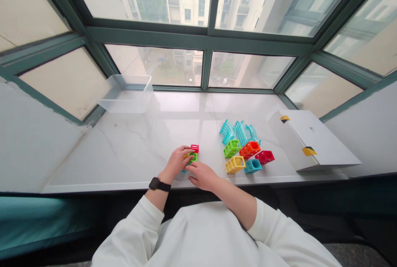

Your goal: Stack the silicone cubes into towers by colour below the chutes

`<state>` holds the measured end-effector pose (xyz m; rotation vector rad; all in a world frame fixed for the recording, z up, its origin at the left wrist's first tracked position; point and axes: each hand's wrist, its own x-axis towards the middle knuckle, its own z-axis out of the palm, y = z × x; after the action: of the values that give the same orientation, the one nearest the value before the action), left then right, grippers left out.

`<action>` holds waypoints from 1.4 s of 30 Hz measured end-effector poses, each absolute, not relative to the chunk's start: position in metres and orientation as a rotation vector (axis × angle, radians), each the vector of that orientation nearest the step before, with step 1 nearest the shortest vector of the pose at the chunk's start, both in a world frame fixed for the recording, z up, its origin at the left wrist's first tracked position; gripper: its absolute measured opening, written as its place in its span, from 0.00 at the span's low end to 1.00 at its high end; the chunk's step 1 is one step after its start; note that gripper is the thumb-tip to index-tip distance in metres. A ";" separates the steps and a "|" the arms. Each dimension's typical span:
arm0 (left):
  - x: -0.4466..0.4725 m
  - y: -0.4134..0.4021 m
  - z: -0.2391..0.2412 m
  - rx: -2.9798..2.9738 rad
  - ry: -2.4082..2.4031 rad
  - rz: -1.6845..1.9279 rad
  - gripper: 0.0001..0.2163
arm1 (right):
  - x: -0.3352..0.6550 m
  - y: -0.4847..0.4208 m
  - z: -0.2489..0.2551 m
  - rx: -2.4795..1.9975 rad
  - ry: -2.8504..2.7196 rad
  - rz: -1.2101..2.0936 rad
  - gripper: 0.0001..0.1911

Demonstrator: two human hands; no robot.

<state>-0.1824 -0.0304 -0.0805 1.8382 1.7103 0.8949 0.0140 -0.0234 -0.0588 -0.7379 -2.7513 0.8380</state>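
A small cluster of hollow plastic toy blocks stands near the front edge of the sill. A red block (194,148) is at the back of the cluster and a green block (193,157) in front of it. Bits of yellow and blue block show between my fingers. My left hand (177,162), with a black watch on its wrist, curls its fingers over the cluster from the left. From the front right, my right hand (203,175) has its bent fingers against the near side. My hands hide most of the cluster, so how the blocks join cannot be made out.
To the right stand several hollow blocks, among them a yellow block (235,164) and an orange block (249,149). Clear blue curved track pieces (242,132) lie behind them. A white box (322,138) is far right; a clear plastic bin (130,103) sits back left by the window.
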 end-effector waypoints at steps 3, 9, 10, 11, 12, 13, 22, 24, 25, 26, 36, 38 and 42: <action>-0.184 -0.030 -0.082 1.785 1.687 0.895 0.13 | 0.012 -0.025 -0.062 -0.719 -2.774 0.837 0.24; -0.182 -0.031 -0.085 1.668 1.651 0.951 0.13 | 0.014 -0.023 -0.065 -0.749 -2.718 0.883 0.18; -0.181 -0.031 -0.085 1.665 1.654 0.958 0.13 | 0.016 -0.022 -0.065 -0.768 -2.704 0.889 0.16; -0.180 -0.031 -0.086 1.661 1.655 0.965 0.13 | 0.017 -0.022 -0.065 -0.789 -2.692 0.891 0.14; -0.180 -0.031 -0.086 1.657 1.655 0.971 0.13 | 0.019 -0.022 -0.066 -0.813 -2.679 0.890 0.12; -0.180 -0.032 -0.087 1.653 1.655 0.976 0.13 | 0.022 -0.023 -0.066 -0.839 -2.665 0.886 0.10; -0.180 -0.036 -0.083 1.699 1.746 0.952 0.13 | 0.074 -0.031 -0.031 -0.953 -2.278 0.934 0.04; -0.178 -0.039 -0.075 1.754 1.839 0.959 0.14 | 0.090 -0.032 -0.014 -0.962 -2.096 0.969 0.03; -0.175 -0.041 -0.068 1.779 1.862 0.983 0.14 | 0.097 -0.033 -0.006 -0.970 -2.008 0.970 0.02; -0.172 -0.044 -0.059 1.799 1.855 1.025 0.15 | 0.103 -0.034 0.002 -0.982 -1.925 0.962 0.02; -0.112 -0.072 0.059 1.997 1.222 1.438 0.19 | 0.118 -0.040 0.016 -0.930 -1.544 1.020 0.09; -0.105 -0.075 0.068 2.096 1.204 1.438 0.18 | 0.114 -0.042 0.018 -0.889 -1.530 1.038 0.08; -0.096 -0.079 0.072 2.198 1.213 1.406 0.13 | 0.112 -0.045 0.024 -0.830 -1.551 1.041 0.06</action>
<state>-0.0963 -0.0792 0.0720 2.1983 1.2130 1.4061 0.1119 -0.0451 0.0243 -0.8296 -1.5513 1.0411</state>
